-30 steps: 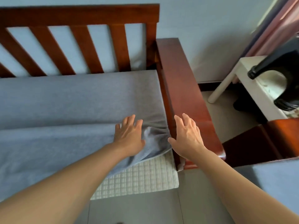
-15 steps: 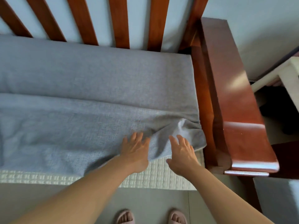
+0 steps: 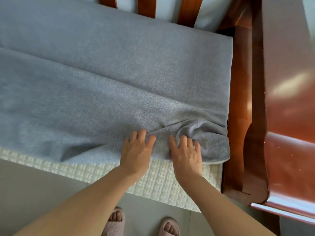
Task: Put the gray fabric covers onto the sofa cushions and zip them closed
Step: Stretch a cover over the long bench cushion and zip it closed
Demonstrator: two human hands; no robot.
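A gray fabric cover [image 3: 95, 99] lies over the long sofa cushion, folded back so its loose front edge sits short of the front. The cushion's white quilted inner [image 3: 158, 183] shows bare along the front edge. The cover bunches into a wrinkled corner [image 3: 213, 143] at the right end. My left hand [image 3: 137, 154] lies flat on the cover's edge, fingers spread. My right hand [image 3: 186, 154] presses beside it, fingers curled into the bunched fabric. No zipper shows.
The wooden sofa armrest [image 3: 288, 116] runs close along the right of the cushion. Back slats [image 3: 146, 5] stand behind it. My slippered feet [image 3: 141, 223] stand on the gray floor below the seat front.
The view moved closer and down over the cushion. My right hand came left from the armrest onto the bunched corner of the cover; my left hand stayed on the cover's edge.
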